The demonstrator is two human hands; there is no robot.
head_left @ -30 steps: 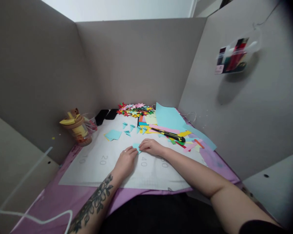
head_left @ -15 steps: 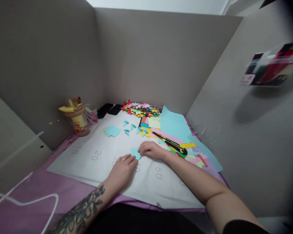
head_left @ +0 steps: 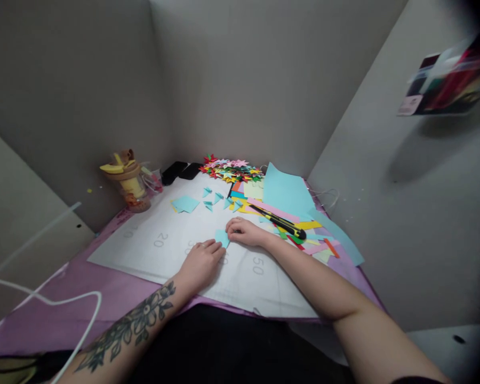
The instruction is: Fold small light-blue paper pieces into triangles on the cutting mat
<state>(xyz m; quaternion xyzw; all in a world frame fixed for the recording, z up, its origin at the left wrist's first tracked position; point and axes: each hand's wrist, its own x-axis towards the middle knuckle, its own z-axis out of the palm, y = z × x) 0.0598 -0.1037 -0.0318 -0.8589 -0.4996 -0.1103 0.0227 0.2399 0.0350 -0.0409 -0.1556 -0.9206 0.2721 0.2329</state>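
A small light-blue paper square [head_left: 222,238] lies on the white sheet [head_left: 144,256] between my hands. My left hand [head_left: 205,262] rests palm down, its fingertips on the paper's lower left edge. At the paper's right side, my right hand [head_left: 242,231] has its fingers curled together on the edge. Several small folded blue pieces [head_left: 218,198] sit just beyond. Left of them is a stack of light-blue squares [head_left: 185,204] with a yellow corner showing. A black and yellow utility knife [head_left: 284,223] lies on paper strips to the right.
Colourful paper stars [head_left: 232,169] are piled at the back, near dark flat objects [head_left: 180,172]. A cup with a yellow-brown top [head_left: 125,178] stands at the back left. Large blue sheets [head_left: 286,192] lie right. A white cable [head_left: 92,314] crosses the lower left; grey panels surround the table.
The camera view has tilted down and shifted slightly. Both hands remain at the blue square, with only slight finger movement.
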